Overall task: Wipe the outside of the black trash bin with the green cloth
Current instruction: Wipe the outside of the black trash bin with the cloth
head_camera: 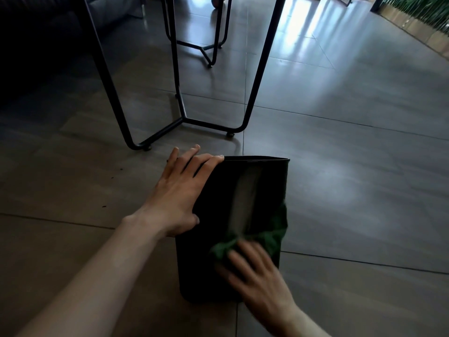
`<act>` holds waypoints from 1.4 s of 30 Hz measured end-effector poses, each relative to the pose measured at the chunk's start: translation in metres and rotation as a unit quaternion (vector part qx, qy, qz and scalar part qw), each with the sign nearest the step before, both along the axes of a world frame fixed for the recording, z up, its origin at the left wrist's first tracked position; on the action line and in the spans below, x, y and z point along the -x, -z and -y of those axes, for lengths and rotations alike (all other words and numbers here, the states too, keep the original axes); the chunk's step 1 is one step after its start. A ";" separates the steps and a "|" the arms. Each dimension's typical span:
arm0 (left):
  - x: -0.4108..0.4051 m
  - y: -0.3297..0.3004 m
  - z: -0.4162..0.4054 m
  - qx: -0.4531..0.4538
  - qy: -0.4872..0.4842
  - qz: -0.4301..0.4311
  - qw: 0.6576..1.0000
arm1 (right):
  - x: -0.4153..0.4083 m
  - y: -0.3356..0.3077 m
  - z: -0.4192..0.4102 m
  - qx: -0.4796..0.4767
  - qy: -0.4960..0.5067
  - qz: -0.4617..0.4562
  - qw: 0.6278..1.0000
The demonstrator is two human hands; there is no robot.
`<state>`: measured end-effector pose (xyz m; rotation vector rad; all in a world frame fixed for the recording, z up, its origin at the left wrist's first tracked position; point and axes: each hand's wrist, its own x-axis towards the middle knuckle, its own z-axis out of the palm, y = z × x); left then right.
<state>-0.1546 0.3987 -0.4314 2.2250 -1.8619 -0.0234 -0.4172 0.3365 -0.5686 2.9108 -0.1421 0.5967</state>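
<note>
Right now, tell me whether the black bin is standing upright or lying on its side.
On its side. The black bin lies lengthwise on the tiled floor; the left hand steadies it, the right hand presses the green cloth against it.
</note>
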 end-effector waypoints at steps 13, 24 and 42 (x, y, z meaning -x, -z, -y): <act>0.004 -0.003 0.002 0.003 0.012 -0.011 1.000 | -0.051 -0.168 0.060 -0.512 0.101 -0.167 0.836; 0.004 0.000 -0.002 0.028 0.024 -0.029 0.999 | -0.075 -0.115 0.033 -0.273 0.233 0.262 0.896; 0.007 -0.003 -0.002 0.020 0.028 -0.021 0.999 | -0.024 -0.077 0.031 -0.101 0.024 0.108 0.989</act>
